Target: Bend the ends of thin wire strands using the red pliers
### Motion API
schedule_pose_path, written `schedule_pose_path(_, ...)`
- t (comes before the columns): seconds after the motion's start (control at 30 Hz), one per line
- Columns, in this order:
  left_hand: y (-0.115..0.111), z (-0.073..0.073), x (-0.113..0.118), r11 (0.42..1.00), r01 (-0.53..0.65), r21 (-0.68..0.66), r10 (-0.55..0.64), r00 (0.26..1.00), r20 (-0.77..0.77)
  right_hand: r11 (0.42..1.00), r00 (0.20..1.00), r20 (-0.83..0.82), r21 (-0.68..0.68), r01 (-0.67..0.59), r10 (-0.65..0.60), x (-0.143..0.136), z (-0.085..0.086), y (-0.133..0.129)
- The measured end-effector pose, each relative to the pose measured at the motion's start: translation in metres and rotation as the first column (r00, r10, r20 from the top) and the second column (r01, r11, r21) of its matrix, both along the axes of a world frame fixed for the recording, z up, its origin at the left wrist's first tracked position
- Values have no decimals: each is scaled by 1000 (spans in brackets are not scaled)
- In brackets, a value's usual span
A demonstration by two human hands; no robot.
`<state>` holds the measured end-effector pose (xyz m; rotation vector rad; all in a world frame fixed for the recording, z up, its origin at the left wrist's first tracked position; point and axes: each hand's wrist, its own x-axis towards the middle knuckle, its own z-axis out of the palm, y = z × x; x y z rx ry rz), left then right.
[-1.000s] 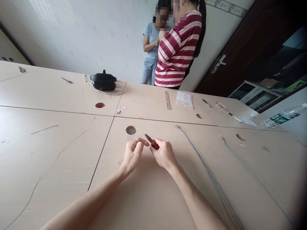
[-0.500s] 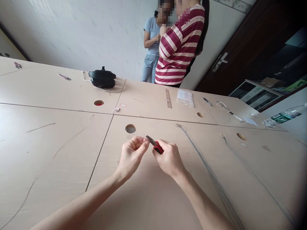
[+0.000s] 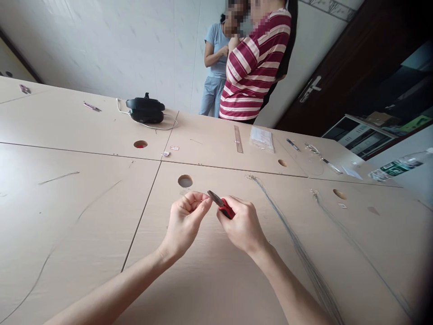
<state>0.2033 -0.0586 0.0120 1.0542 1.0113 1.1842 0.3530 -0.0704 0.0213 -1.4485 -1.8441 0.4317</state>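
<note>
My right hand [image 3: 244,224] is wrapped round a pair of pliers with red and black handles [image 3: 226,208]. Their dark metal jaws point up and to the left, right at the fingertips of my left hand [image 3: 186,220]. Thumb and forefinger of that hand are pinched together beside the jaw tips; whatever they hold is too small to make out. To the right of my right hand runs a bundle of thin grey wires or cords [image 3: 287,228], with small metallic ends gathered at its far tip.
A second cord bundle [image 3: 352,237] lies farther right. Loose wire strands [image 3: 42,271] are on the left. Beyond are a black device with a white cable [image 3: 145,109], a ruler [image 3: 238,139], plastic bags [image 3: 262,138], and a bottle [image 3: 395,168]. Two people stand behind the table.
Both hands and the pliers have shifted very slightly to the right, still close together. The view has moved a little; otherwise the table looks the same.
</note>
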Motion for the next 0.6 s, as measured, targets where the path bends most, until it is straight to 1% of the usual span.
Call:
schedule_pose_path(0.07, 1, 2, -1, 1000, -9, -16, 9, 1000, -6, 995, 995, -96, -84, -45, 37, 1, 3, 0)
schedule_pose_path(0.13, 2, 4, -3, 999, -9, -31, 8, 1000, -17, 986, 974, -222, -152, -74, 39, 4, 8, 1)
schedule_pose_path(0.23, 3, 8, -6, 999, 22, -29, -23, 999, -41, 976, 937, -348, -198, -95, 21, 8, 16, 2)
schedule_pose_path(0.4, 3, 12, -7, 995, 102, -5, -102, 993, -59, 951, 926, -366, -242, -193, 94, 12, 24, 4)
schedule_pose_path(0.6, 4, 16, -9, 987, 158, 11, -156, 983, -101, 947, 922, -373, -245, -207, 105, 12, 23, 3)
